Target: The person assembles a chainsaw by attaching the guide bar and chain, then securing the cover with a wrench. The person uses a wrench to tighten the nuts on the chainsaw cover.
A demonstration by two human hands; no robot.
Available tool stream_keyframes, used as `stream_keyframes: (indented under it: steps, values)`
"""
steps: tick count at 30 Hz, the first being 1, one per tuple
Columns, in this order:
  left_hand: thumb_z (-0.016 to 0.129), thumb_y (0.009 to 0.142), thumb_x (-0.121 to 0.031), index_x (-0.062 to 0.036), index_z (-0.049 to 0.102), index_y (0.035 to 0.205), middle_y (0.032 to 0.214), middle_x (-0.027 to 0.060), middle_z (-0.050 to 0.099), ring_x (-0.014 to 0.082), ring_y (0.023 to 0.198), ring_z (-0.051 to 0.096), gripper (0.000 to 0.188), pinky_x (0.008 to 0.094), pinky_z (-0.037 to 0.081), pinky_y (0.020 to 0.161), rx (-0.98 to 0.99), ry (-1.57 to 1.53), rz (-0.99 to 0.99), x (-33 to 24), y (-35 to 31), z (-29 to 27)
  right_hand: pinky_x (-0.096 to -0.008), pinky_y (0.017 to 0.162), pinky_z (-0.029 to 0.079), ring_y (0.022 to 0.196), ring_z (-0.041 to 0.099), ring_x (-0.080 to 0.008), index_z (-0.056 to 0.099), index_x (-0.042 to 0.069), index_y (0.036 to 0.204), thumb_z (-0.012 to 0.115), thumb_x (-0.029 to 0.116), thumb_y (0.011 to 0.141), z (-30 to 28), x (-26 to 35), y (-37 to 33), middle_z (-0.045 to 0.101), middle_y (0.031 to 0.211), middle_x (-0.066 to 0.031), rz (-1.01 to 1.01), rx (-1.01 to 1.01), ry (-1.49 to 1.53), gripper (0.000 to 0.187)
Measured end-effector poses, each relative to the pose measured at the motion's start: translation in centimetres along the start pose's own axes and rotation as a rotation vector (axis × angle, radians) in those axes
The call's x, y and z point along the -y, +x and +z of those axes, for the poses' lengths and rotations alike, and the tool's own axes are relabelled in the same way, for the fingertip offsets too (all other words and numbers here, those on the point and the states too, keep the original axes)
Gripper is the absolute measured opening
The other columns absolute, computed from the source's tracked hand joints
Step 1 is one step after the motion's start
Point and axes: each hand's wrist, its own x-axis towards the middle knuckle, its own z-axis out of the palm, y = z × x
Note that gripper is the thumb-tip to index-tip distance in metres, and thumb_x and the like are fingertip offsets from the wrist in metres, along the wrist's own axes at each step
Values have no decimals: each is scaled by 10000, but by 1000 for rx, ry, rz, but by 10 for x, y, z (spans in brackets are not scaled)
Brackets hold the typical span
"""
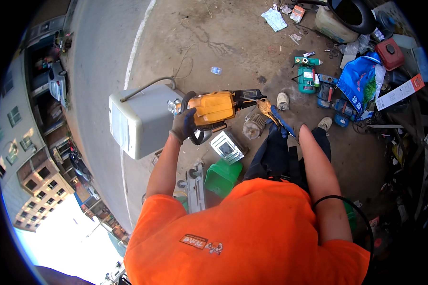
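Orange shirt (257,232): rectangular patch (193,241) with light characters, small cartoon figure (214,247) beside it. Blue bag (353,78): white characters. Long white box (395,95), orange end: print too small. Green machine (306,83): pale label (308,75), illegible.

I see a yellow-orange power tool (215,107) with a black handle (187,98), a dark grey glove (179,130) on the left hand (184,123) and a vivid orange shirt (252,232). Around them I pick out an off-white cabinet (150,116), a bright green bin (222,177), a dull red canister (386,59), a blue bag (355,78) with white markings and a white stripe (139,40) on grey road (102,52).
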Motion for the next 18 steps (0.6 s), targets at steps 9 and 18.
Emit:
stream_keyframes:
  steps: [9, 18]
  values:
    - [586, 1004, -329, -236, 489, 762, 530, -89, 318, 86, 455, 360, 277, 278, 337, 463, -27, -264, -48, -5, -1, 11, -312, 404, 461, 428, 545, -154, 697, 39, 895, 475, 630, 973, 23, 5, -8, 617, 617, -74, -69, -52, -264, 637]
    - [512, 1032, -430, -215, 409, 645, 499, -64, 271, 115, 449, 356, 455, 310, 424, 509, 81, -430, 34, 6, 19, 10, -359, 660, 503, 704, 652, -218, 681, -5, 1114, 507, 503, 1000, 48, 2, -19, 710, 862, -143, -112, -81, -258, 549]
